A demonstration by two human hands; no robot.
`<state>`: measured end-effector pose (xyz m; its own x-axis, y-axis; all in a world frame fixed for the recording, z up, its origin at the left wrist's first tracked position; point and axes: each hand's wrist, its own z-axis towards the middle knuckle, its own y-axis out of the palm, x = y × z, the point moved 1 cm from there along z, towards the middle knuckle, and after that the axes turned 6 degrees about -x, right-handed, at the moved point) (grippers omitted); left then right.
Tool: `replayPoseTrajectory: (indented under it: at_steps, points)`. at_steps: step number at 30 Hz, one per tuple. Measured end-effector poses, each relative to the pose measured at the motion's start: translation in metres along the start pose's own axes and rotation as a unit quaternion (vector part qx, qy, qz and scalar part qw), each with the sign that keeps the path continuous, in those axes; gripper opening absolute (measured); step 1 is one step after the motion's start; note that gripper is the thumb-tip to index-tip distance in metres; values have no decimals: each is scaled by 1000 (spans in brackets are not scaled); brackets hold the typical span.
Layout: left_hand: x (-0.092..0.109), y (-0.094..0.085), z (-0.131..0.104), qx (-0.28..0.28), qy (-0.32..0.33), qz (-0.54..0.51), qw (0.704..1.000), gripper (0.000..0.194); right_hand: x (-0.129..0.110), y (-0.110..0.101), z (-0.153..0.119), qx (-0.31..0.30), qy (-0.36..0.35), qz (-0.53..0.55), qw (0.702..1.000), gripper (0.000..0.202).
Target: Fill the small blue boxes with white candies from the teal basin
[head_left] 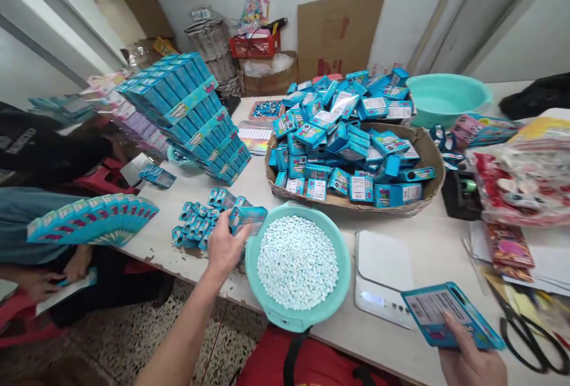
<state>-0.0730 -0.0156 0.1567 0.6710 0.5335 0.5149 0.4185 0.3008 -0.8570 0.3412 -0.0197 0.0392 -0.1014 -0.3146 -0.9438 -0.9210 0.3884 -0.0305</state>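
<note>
Here's the aqua basin (289, 319), heaped with pale pellets (298, 261), right in front of me; behind it the cardboard tray (392, 210) brims with blue boxes (329, 119). My left hand (225, 246) pinches a small carton (250, 217) at the basin's left rim. My right hand (472, 359) clasps a printed blue pack (447, 313), thumb across its face, beside the scale (385, 261). White table (427, 243), speckled floor (209, 332), cardboard sheet (341, 29) against the wall.

Stack (191, 116), left of and beyond the bowl (307, 316): "CARAMELO" legible, remainder unclear. Pack (434, 306) in right hand (472, 355), right of bowl: print illegible. Scale (385, 273), beside bowl: digits illegible.
</note>
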Motion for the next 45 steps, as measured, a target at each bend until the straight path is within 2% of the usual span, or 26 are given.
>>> replayPoseTrajectory:
  at_steps: [1, 3, 6, 9, 12, 15, 17, 19, 21, 23, 25, 27, 30, 32, 35, 37, 40, 42, 45]
  points:
    - [-13, -3, 9, 10, -28, 35, 999, 51, -4, 7, 0, 4, 12, 9, 1000, 47]
    - [-32, 3, 28, 2, -53, 87, 995, 53, -11, 21, -1, 4, 32, 25, 999, 47]
    - [-48, 33, 51, -45, -62, 152, 985, 50, -21, 37, -4, -3, 41, 48, 998, 51]
    - [-59, 67, 62, -83, -42, 234, 968, 38, -24, 45, -9, -7, 44, 63, 997, 50]
    - [-71, 87, 67, -68, -21, 280, 957, 37, -19, 46, -15, -19, 54, 54, 997, 44]
    - [-78, 87, 68, -38, -14, 280, 959, 43, -13, 45, -20, -30, 74, 58, 995, 41]
    - [-76, 83, 63, -17, 6, 254, 967, 39, -9, 47, -24, -45, 79, 61, 994, 41]
    - [-68, 84, 51, -11, 60, 193, 979, 34, -7, 51, -27, -68, 87, 67, 992, 40]
    - [-55, 95, 32, -59, 143, 122, 980, 33, -5, 57, -31, -96, 105, 78, 987, 39]
    - [-40, 118, 10, -149, 204, 90, 963, 35, -3, 65, -37, -123, 126, 90, 980, 39]
    - [-26, 146, -10, -211, 200, 104, 951, 42, -2, 72, -43, -142, 142, 103, 974, 39]
    - [-12, 171, -27, -236, 162, 126, 950, 51, -3, 77, -48, -151, 149, 113, 971, 39]
    - [4, 193, -47, -273, 149, 135, 941, 57, -4, 81, -51, -149, 148, 115, 971, 40]
    - [9, 197, -57, -291, 169, 137, 932, 48, -4, 81, -51, -140, 152, 118, 971, 41]
    - [6, 191, -67, -309, 196, 121, 923, 29, -4, 84, -48, -140, 156, 118, 971, 43]
    - [-1, 186, -68, -317, 179, 67, 929, 21, -6, 87, -46, -155, 137, 107, 973, 43]
    - [-10, 177, -60, -297, 53, -120, 946, 12, -12, 95, -44, -188, 69, 54, 978, 43]
    - [-10, 172, -53, -284, -30, -222, 932, 16, -17, 104, -45, -214, 23, -7, 977, 42]
    - [-2, 157, -44, -291, -91, -284, 909, 27, -22, 121, -48, -251, -40, -99, 962, 38]
